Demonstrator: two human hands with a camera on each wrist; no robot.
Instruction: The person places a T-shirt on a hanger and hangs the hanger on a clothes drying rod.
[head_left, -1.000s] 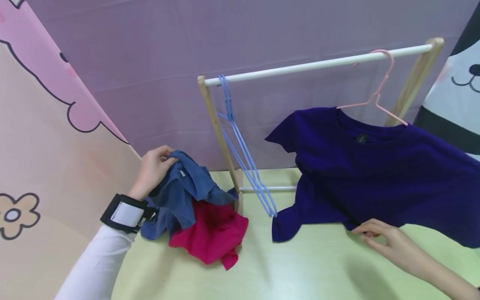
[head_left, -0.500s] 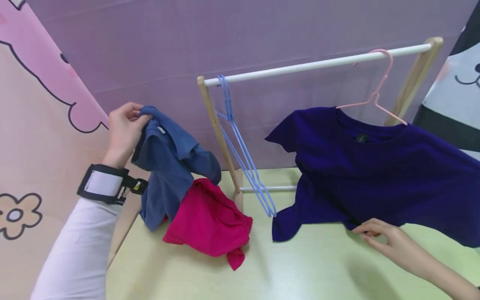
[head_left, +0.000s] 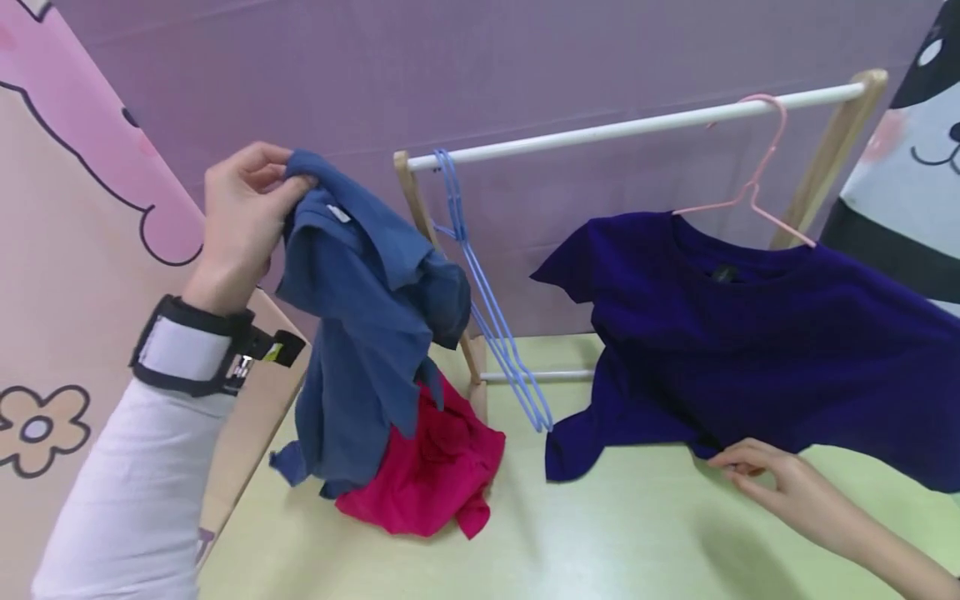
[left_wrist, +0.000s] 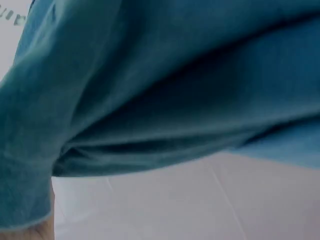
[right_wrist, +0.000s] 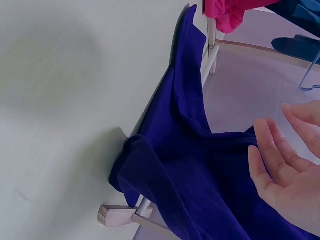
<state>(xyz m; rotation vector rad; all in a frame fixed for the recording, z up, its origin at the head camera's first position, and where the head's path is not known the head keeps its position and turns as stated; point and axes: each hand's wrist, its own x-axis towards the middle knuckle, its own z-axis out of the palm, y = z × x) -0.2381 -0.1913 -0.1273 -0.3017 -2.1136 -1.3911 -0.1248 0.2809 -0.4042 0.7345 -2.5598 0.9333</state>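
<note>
My left hand [head_left: 243,212] pinches a blue T-shirt [head_left: 352,308] near its collar, where a small white label shows. The shirt hangs crumpled from the fingers, and its folds fill most of the left wrist view. Behind its lower part lies a bunched red garment [head_left: 450,467] on the table. A dark purple T-shirt [head_left: 720,350] hangs on a pink hanger [head_left: 757,196]. My right hand [head_left: 787,492] is at the hem of the purple shirt in the head view. Seen from the right wrist, its fingers [right_wrist: 277,150] are loosely bent, thumb apart, with no cloth between them.
A rack with a white rail [head_left: 600,133] and wooden posts [head_left: 840,154] stands on the pale table [head_left: 585,533]. Blue hangers [head_left: 495,325] hang at the rail's left end, close to the blue shirt. A purple cloth backdrop [head_left: 315,83] is behind the rack.
My left hand has risen, going left and then up, lifting the blue T-shirt off the pile so that it hangs down. More of the red garment came into view. The right hand has stayed put.
</note>
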